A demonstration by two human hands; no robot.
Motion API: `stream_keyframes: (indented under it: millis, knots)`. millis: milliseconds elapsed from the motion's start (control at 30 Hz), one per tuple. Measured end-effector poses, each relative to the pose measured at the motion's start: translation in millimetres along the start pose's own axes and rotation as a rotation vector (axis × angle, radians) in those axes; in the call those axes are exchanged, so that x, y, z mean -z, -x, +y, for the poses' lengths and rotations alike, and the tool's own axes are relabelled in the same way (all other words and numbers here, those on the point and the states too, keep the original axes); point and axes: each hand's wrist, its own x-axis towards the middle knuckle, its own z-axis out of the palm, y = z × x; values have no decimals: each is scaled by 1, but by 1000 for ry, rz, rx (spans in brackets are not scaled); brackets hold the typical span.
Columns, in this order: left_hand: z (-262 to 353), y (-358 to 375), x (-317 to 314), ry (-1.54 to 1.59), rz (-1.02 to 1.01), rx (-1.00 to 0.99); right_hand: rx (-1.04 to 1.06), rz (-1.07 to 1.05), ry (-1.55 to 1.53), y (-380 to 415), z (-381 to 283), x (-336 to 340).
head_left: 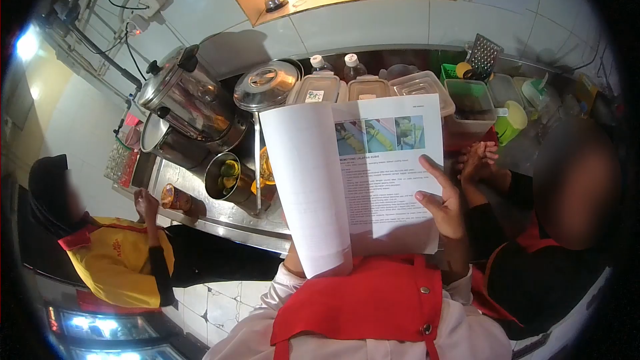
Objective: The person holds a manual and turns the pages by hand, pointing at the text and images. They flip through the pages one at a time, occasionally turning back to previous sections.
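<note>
An opened, stapled-looking paper booklet (390, 180) is held up in front of me, its left page folded over and blank. Three photos and printed text fill the right page. My left hand (293, 263) reaches behind the lower left of the booklet and supports it; the pages hide its fingers. At the right edge of the printed page is my right hand (445, 203), index finger stretched out and thumb apart, both over the paper. Its other fingers are hard to make out.
A steel counter (193, 217) carries a large lidded pot (200, 97), a pot of green pieces (229, 177), a cup (175, 197) and plastic containers (470, 100). One person in yellow (117, 260) stands left; another person with clasped hands (479, 160) stands close right.
</note>
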Motion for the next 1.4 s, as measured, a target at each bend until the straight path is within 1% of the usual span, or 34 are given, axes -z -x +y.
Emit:
stream_keyframes:
  millis: [567,1100,1400]
  knots:
    - [2,-1,1,-151,15,50,-25,11,-7,0,-6,-1]
    - [6,0,-1,-291,34,93,4,14,32,-1,-1,0]
    - [9,1,-4,-369,41,122,-13,28,-22,-1,-5,-4]
